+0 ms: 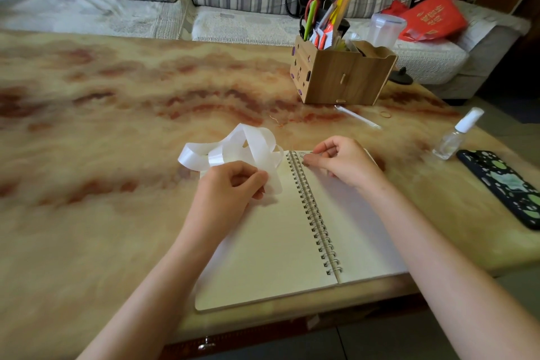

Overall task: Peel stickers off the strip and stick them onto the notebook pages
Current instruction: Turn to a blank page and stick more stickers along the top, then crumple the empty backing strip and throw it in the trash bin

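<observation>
Notebook (263,242) lies open at the near edge of the table (87,242). Over its left page I see the left hand (230,184), fingers curled round the looping white strip (233,146). The right hand (342,162) pinches a small brownish piece (306,164), too blurred to identify, atop the right page beside the spiral. Farther back stands a wooden organiser (342,79).

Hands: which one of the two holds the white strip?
The left hand: it grips the looped white strip above the left page. The right hand pinches only a small piece near the spiral.
</observation>
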`<state>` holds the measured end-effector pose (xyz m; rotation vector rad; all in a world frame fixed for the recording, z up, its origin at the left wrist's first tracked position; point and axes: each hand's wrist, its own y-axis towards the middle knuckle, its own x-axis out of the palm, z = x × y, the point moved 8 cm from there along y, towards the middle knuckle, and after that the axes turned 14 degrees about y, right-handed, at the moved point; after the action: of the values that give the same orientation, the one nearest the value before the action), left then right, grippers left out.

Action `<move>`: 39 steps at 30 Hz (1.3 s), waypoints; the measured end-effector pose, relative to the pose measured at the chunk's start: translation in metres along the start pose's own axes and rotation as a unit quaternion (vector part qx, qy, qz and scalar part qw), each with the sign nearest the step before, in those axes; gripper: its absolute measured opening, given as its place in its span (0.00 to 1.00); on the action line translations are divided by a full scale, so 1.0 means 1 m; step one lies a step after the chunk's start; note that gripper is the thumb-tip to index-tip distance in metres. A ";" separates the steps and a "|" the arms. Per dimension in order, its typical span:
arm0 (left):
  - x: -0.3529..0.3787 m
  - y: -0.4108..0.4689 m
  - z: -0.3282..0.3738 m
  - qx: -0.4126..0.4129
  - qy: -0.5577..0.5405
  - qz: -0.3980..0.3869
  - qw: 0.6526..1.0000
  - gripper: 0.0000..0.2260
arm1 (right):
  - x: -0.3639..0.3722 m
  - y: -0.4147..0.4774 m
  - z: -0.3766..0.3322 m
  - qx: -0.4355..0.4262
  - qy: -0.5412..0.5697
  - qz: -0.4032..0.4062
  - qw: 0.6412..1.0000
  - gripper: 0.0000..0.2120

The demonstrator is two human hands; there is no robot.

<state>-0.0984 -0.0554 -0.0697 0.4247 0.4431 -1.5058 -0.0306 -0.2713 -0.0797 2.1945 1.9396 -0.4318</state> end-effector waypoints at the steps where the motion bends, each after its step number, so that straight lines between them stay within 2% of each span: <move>1: 0.000 0.000 0.000 0.000 0.001 0.001 1.000 0.07 | 0.000 0.000 0.000 -0.005 -0.010 0.002 1.000 0.10; 7: -0.008 -0.003 0.001 0.001 0.018 0.021 1.000 0.05 | -0.002 0.001 0.002 0.002 -0.020 0.005 1.000 0.05; 11: -0.027 -0.006 0.001 0.025 0.067 0.086 0.994 0.04 | -0.007 -0.005 -0.011 0.001 -0.012 0.009 1.000 0.03; 14: -0.045 -0.010 0.005 0.058 0.160 0.153 0.973 0.02 | -0.004 -0.015 -0.048 -0.094 -0.048 0.030 0.994 0.11; 16: -0.055 -0.011 0.008 0.092 0.200 0.202 0.954 0.02 | 0.023 -0.020 -0.068 -0.125 -0.053 -0.043 0.990 0.20; 18: -0.060 -0.007 0.005 0.111 0.226 0.236 0.939 0.02 | 0.063 -0.022 -0.072 -0.114 -0.094 -0.145 0.978 0.32; 20: -0.060 0.003 -0.005 0.100 0.224 0.216 0.945 0.06 | 0.094 -0.021 -0.071 -0.117 -0.178 -0.188 0.959 0.37; 22: -0.055 0.014 -0.016 0.067 0.186 0.158 0.967 0.09 | 0.111 -0.018 -0.067 -0.116 -0.200 -0.196 0.953 0.36; 25: -0.053 0.019 -0.023 0.039 0.167 0.142 0.975 0.05 | 0.126 -0.016 -0.060 -0.111 -0.171 -0.203 0.958 0.32; 30: -0.071 0.018 -0.022 0.045 0.133 0.215 0.966 0.02 | 0.141 -0.016 -0.076 -0.173 -0.091 -0.178 0.964 0.05; 34: -0.101 0.007 -0.011 0.065 0.098 0.258 0.959 0.04 | 0.158 -0.040 -0.108 -0.198 0.021 -0.181 0.963 0.12; 36: -0.122 -0.002 -0.009 0.062 0.088 0.268 0.957 0.07 | 0.173 -0.059 -0.122 -0.155 0.111 -0.215 0.958 0.16; 39: -0.158 -0.024 -0.007 0.057 0.086 0.273 0.957 0.15 | 0.199 -0.086 -0.136 -0.092 0.227 -0.258 0.935 0.13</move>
<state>-0.1256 0.0824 0.0077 0.7104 0.3389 -0.9627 -0.0817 -0.0295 -0.0134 1.7534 2.6757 0.2196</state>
